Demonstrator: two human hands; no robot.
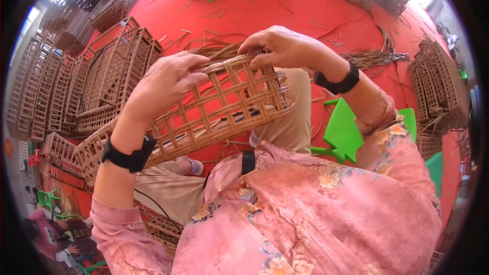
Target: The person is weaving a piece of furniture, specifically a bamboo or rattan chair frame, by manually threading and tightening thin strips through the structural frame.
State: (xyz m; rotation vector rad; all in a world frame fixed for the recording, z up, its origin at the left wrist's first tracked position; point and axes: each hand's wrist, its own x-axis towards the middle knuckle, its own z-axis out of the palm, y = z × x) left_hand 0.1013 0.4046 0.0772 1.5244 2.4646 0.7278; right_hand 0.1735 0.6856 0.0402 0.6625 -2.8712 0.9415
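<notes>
A woven basket (224, 106) lies below and between the hands, openwork lattice showing. The right hand (277, 48) is nearly closed, thumb and fingers pinching the rim; the left hand (170, 82), half curled, is at the rim to its left, its hold indeterminate. Good practice probably calls for the left to steady the frame while the right works with even, gentle pressure, sparing the cane. Loose strips (379, 58) lie rightward of the right hand.

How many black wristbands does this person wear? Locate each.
2: one wristband at the wrist of the left hand, another wristband at the wrist of the right hand. Any under the sleeves would be hidden.
</notes>
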